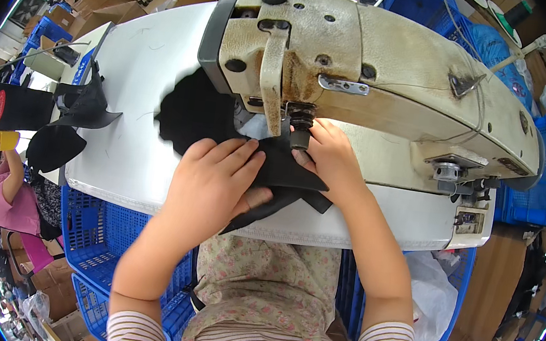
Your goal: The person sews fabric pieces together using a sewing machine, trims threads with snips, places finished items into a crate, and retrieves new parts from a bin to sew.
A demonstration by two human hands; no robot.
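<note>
A piece of black fabric point(286, 165) lies on the white bed of a sewing machine point(391, 83), partly beneath the machine's head. My left hand point(211, 180) presses down on it, fingers close together and the thumb by its near edge. Close to the needle area, my right hand point(335, 156) grips the right side of the fabric, thumb toward me; some fingertips are hidden behind the machine's presser parts point(300, 130). Another dark section of fabric point(195, 111) spreads to the left of the head. Folds of the piece hang over the bed's near edge.
At the left end of the bed hang black fabric pieces point(89, 102). Blue plastic crates point(94, 231) stand below the bed, one on the right holding a clear plastic bag point(430, 296). A person in pink point(10, 204) sits at far left. Cardboard point(482, 288) stands at right.
</note>
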